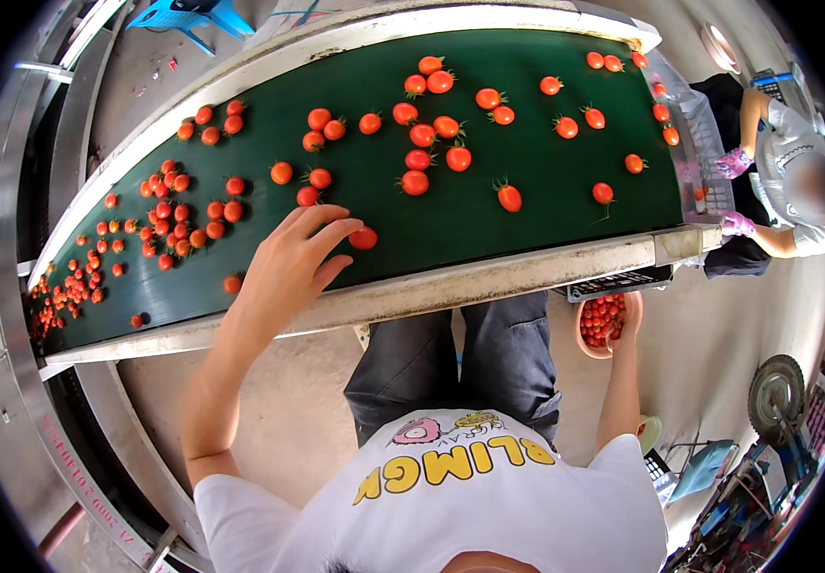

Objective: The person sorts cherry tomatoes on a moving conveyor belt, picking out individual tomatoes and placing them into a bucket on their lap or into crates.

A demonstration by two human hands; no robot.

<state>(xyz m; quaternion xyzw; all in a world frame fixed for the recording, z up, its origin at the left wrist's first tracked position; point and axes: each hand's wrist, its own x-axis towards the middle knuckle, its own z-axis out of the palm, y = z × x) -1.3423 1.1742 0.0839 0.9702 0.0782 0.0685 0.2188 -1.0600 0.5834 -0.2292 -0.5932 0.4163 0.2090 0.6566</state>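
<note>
Small red tomatoes, several with green stems, lie scattered over a dark green conveyor belt [355, 265]; a dense cluster of them is at the belt's far left. My left hand [305, 251] reaches over the near side of the belt with its fingers apart. One tomato [363, 238] lies just beside its fingertips; whether they touch it I cannot tell. My right arm hangs down past the belt's near rail, and my right hand [626, 342] is at the rim of a pink bucket [636, 315] of tomatoes, its fingers mostly hidden.
Pale rails [469, 286] border the belt. At its right end, a person with patterned gloves [736, 163] sits by a plastic crate [715, 193] with a clear liner. A black crate [616, 284] is tucked under the near rail. A blue stool [190, 18] stands beyond the far rail.
</note>
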